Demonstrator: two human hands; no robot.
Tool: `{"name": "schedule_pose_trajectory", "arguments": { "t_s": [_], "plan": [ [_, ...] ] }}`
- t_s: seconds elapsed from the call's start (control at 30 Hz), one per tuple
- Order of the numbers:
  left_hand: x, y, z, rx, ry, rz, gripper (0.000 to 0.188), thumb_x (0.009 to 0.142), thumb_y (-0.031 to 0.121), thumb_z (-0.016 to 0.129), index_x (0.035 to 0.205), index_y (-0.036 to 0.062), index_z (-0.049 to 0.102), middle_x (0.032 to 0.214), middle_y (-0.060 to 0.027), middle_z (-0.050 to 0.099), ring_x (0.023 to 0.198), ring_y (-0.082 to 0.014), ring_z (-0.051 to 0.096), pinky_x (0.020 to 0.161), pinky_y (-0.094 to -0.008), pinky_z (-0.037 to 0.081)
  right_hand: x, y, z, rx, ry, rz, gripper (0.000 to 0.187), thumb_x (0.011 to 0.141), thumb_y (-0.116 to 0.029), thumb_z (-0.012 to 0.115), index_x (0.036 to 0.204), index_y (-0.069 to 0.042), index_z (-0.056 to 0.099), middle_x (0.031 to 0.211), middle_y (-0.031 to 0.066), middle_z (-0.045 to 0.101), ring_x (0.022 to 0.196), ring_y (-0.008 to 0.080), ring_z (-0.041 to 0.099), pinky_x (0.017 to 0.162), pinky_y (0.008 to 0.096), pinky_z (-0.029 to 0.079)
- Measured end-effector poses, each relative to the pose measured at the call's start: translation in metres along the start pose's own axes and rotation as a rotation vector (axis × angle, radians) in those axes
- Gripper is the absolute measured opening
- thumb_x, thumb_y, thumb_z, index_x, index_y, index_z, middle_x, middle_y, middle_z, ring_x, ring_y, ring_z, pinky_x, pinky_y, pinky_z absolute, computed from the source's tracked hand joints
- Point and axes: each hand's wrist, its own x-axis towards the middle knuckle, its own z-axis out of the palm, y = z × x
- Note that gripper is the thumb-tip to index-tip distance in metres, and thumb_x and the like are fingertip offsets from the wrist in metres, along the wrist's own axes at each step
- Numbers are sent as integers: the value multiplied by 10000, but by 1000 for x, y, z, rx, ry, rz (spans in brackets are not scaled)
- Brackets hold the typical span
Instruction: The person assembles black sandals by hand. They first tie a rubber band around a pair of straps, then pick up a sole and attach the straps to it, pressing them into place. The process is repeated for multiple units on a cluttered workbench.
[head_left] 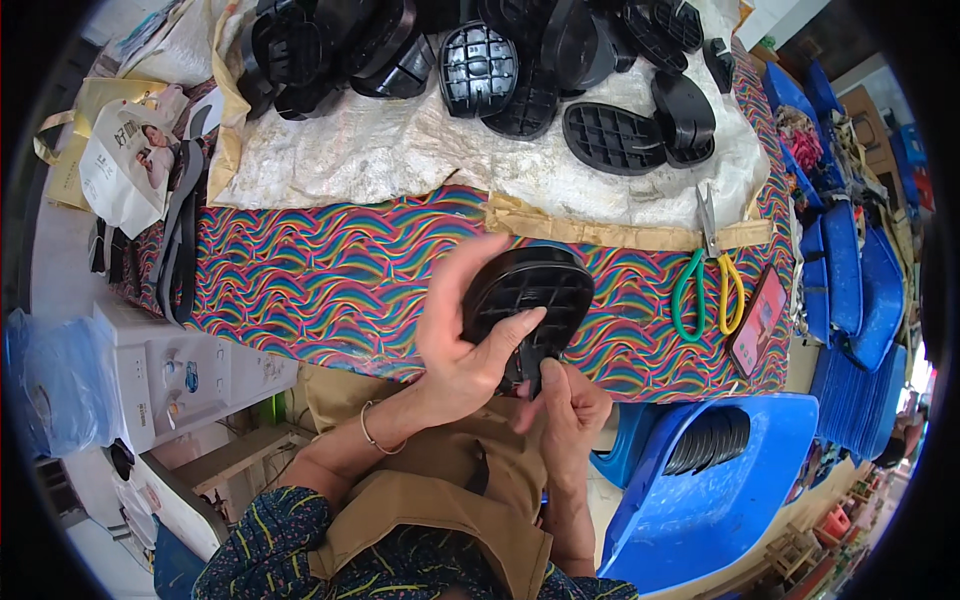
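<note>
My left hand (462, 360) is closed round a black shoe sole (560, 300), held up over the near edge of the table. Its thumb lies across the gridded face, while the fingers wrap the left side. At the lower, narrower end of the sole, my right hand (575, 405) pinches with thumb and fingertips. Whether it grips the edge itself or a small strip there is hard to make out. More black soles (478, 70) lie piled at the far side, and a separate pair (615, 138) rests nearer on the right.
A white woven sack (380, 150) lies under the pile on a patterned tablecloth (300, 270). Scissors (708, 265) with green and yellow handles and a phone (758, 320) are at the right. A blue bin (720, 510) holds black soles (708, 440). Long dark strips (180, 230) hang left.
</note>
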Motion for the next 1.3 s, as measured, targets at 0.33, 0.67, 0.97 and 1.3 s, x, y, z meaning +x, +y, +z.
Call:
{"name": "schedule_pose_trajectory", "arguments": {
  "t_s": [0.33, 0.67, 0.97, 1.3],
  "plan": [
    [44, 22, -22, 225, -629, -436, 498, 755, 10, 774, 1188, 15, 527, 1117, -63, 606, 1031, -100, 573, 892, -266, 467, 56, -48, -22, -496, 105, -495, 190, 835, 1, 684, 1026, 7, 686, 882, 100, 635, 706, 147, 594, 620, 263, 451],
    [62, 19, -43, -220, -873, -881, 535, 927, 155, 632, 1400, -28, 460, 1298, -68, 585, 1175, -118, 534, 993, -285, 436, 49, -33, -33, -443, 94, -468, 156, 839, 17, 673, 993, 37, 686, 793, 79, 596, 701, 160, 556, 623, 260, 430],
    [47, 37, -40, 41, -836, -535, 437, 976, 170, 572, 1353, -35, 488, 1094, -120, 673, 1021, -158, 613, 856, -300, 497, 38, -35, -25, -688, 350, -688, 139, 900, -38, 642, 1001, 53, 673, 873, 104, 659, 776, 184, 593, 689, 283, 463],
    [40, 33, -34, 734, -899, 105, 615, 847, -20, 584, 1413, -3, 343, 1182, -203, 582, 1077, -400, 566, 892, -454, 476, 41, -37, -22, -877, 93, -854, 482, 717, -38, 788, 1175, -14, 640, 1034, 148, 653, 891, 304, 645, 764, 364, 525]
  ]
}}
